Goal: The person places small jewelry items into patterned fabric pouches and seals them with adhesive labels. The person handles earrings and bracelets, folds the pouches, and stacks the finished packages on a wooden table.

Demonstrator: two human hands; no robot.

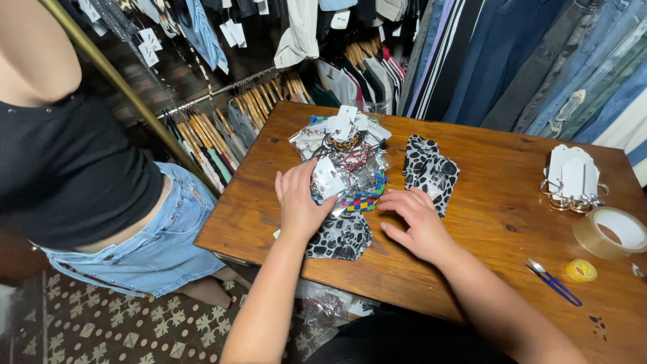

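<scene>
A heap of small clear packets with jewellery and white tags point(347, 152) lies on a wooden table point(499, 195). My left hand point(300, 202) rests on the near left side of the heap, fingers against a white tag point(328, 178). Under that hand lies a black-and-white spotted pouch point(340, 237). My right hand point(414, 222) lies flat on the table just right of the heap, fingers spread, touching a colourful chequered packet point(364, 201). A second spotted pouch point(431, 172) sits beyond my right hand.
At the right of the table are white tags with metal rings point(573, 178), a roll of clear tape point(610, 232), a small yellow roll point(581, 270) and blue-handled snips point(554, 282). Another person in a black top and denim shorts point(87, 195) stands at the left. Clothes racks point(269, 94) surround the table.
</scene>
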